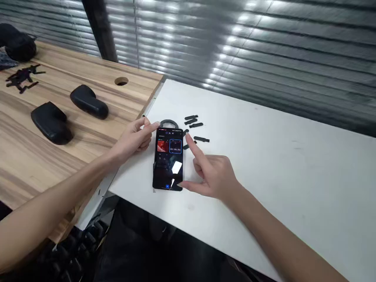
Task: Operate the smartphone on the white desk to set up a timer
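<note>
A black smartphone [164, 168] lies upright in view on the white table, its screen lit with a red tile and a timer tile. My left hand [135, 137] is at its upper left, index finger stretched to the phone's top corner, the other fingers curled; it holds nothing. My right hand [213, 172] is at the right side with thumb and index finger spread wide, the thumb at the lower right corner. Behind the phone's top edge shows a dark grey ring [169, 122]. Several small black strips [201, 139] lie beyond my right index finger.
On the wooden table [117, 103] at the left are two black curved pieces [89, 102] [52, 123], a pile of dark parts [22, 78] and a round hole. Blinds [176, 35] stand behind the white table [279, 156].
</note>
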Motion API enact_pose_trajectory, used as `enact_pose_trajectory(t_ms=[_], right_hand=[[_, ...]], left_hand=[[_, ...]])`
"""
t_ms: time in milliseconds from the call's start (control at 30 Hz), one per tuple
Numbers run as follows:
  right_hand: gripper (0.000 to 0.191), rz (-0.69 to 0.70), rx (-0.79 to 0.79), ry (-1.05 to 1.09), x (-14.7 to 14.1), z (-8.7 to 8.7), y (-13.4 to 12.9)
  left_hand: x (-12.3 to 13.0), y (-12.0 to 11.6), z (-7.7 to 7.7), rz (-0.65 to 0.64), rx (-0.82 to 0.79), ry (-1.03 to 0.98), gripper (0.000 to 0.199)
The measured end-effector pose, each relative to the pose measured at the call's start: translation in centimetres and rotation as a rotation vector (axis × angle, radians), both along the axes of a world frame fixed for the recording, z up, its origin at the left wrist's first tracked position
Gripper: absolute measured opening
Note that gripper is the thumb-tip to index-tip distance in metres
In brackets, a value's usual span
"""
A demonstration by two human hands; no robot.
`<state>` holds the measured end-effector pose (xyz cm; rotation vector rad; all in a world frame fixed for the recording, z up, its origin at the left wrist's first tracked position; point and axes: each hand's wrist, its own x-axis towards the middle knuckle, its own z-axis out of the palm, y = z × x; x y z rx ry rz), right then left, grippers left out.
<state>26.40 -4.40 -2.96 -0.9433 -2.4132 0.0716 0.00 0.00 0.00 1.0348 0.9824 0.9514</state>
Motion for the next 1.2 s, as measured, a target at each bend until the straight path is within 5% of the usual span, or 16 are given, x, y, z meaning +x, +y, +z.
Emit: enact_pose_trajectory(t_ms=[967,1200], right_hand=[[0.104,0.050,-0.036,0.071,0.09,-0.05,0.07],[0.030,0.383,0.219,0.034,-0.25,0.56,0.06]], left_hand=[[-0.10,0.15,-0.32,0.003,0.024,-0.008,0.048],[-0.10,0.15,-0.26,0.003,0.011,-0.008,0.054]])
